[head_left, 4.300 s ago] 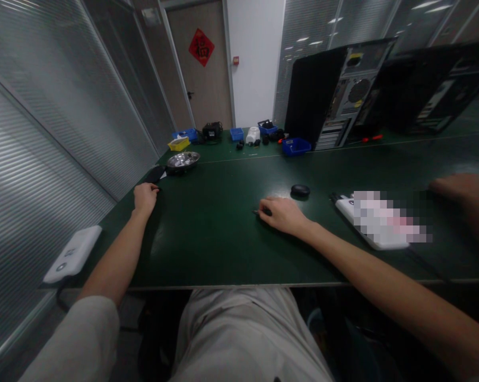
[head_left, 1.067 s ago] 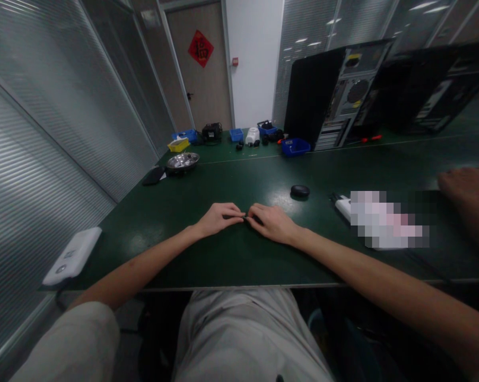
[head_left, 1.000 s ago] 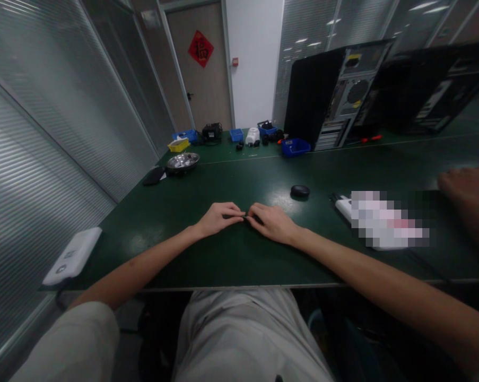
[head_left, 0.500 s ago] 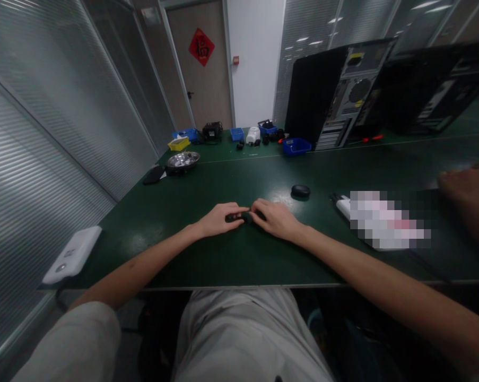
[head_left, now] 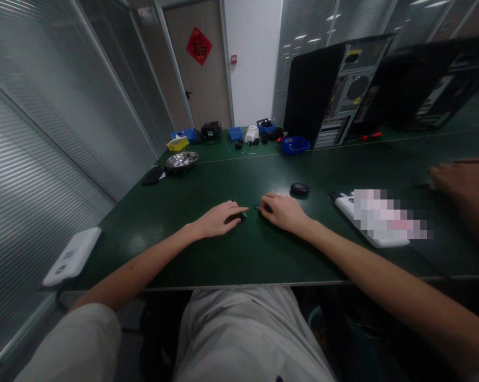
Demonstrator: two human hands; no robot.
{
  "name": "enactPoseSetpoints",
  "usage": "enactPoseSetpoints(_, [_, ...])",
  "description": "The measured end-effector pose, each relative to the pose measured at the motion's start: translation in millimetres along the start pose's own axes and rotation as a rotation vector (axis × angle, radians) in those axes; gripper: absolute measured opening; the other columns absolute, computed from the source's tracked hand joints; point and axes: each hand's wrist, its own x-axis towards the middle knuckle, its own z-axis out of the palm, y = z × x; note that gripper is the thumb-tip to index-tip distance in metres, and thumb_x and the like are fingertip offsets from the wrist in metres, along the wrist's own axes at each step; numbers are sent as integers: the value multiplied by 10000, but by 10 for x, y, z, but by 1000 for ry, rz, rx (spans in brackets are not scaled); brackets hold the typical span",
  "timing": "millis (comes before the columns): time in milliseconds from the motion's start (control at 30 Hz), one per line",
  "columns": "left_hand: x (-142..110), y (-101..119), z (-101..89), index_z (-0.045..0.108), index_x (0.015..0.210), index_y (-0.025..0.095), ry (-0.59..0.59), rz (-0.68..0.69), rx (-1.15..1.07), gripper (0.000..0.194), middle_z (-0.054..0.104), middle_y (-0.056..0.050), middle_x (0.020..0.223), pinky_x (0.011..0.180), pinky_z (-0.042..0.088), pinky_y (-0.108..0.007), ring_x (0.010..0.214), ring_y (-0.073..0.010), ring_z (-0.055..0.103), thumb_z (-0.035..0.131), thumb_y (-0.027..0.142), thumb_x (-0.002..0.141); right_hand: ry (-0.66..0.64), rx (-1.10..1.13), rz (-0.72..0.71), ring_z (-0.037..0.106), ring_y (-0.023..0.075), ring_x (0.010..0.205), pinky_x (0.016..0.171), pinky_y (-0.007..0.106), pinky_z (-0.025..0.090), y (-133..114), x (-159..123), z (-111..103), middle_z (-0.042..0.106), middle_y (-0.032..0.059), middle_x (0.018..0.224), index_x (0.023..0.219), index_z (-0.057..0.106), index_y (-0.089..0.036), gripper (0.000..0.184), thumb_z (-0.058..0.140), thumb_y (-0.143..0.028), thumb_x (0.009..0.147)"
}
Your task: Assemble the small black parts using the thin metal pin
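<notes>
Nearest me in the head view are the grey trousers (head_left: 243, 331), and past them the front edge of the green table (head_left: 239, 254). To the left lies a white box (head_left: 72, 254), just where it was before.

Out over the tabletop I have both hands near each other. The left hand (head_left: 219, 220) has its thumb and index finger parted, with a small dark piece (head_left: 244, 215), green at one edge, showing between them; I can't tell how firmly it is gripped. The right hand (head_left: 282, 212) is curled narrow around a thin pointed tool (head_left: 258, 208), its tip aimed at the left hand. Half a second ago the fingertips of the two hands met at the piece; now I see a clear gap, the right hand having drawn back a little. Over four seconds ago the left hand was far off to the left, by the black flat item (head_left: 153, 175).

To the right, a second white box (head_left: 382, 242) is partly pixelated, and beside it a co-worker's hand (head_left: 462, 183), blurred, has shifted since the last frame. A black rounded object (head_left: 299, 189) lies just beyond the right hand, unmoved. Farther off sit the steel bowl (head_left: 182, 159), a blue tray (head_left: 295, 145) and the computer case (head_left: 314, 90).
</notes>
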Motion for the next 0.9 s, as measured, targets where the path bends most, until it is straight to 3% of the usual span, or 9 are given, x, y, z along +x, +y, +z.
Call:
enactPoseSetpoints(167, [22,-36,-6,702,1245,240,46,26,-82,261,643,-99,1292,1071,463,-405,1226,-234,580,551,272,1034,14,39,6,575,175,739,610,298,278,-22,-2,13,669,60,979,981,660,-221,194,561,-387,1000])
enactPoseSetpoints(400, [55,4,26,658,1330,232,-4,49,-51,318,683,-107,1265,1079,465,-426,1207,-236,610,511,243,1049,9,61,-5,583,177,751,618,305,288,-80,-4,8,670,62,979,979,660,-219,207,556,-395,1007])
enactPoseSetpoints(500, [22,-115,-48,642,1355,232,29,-3,-44,335,676,-99,1273,1051,489,-411,1190,-228,619,544,248,1035,6,71,-4,576,175,740,614,300,290,-60,-5,11,670,57,984,988,663,-223,214,556,-408,1006])
enactPoseSetpoints(633, [-139,-563,-333,654,1339,226,188,-210,-2,341,677,-80,1279,988,525,-393,1135,-220,647,595,261,1005,3,85,-16,571,172,733,607,300,294,-42,-3,11,669,59,993,1000,665,-220,220,558,-413,1005])
enactPoseSetpoints(767, [-548,-1186,-731,735,1216,190,382,-500,208,280,711,-78,1226,1007,505,-375,1092,-231,662,633,259,965,-14,86,-17,577,173,744,610,300,305,-42,0,6,672,60,997,998,668,-220,212,563,-405,1004])
enactPoseSetpoints(900, [-1052,-1638,-984,776,1140,165,410,-831,433,263,732,-89,1188,1043,467,-365,1104,-260,657,650,222,916,-8,88,-3,582,176,746,608,300,306,-41,3,12,676,58,999,998,675,-222,216,566,-409,1000])
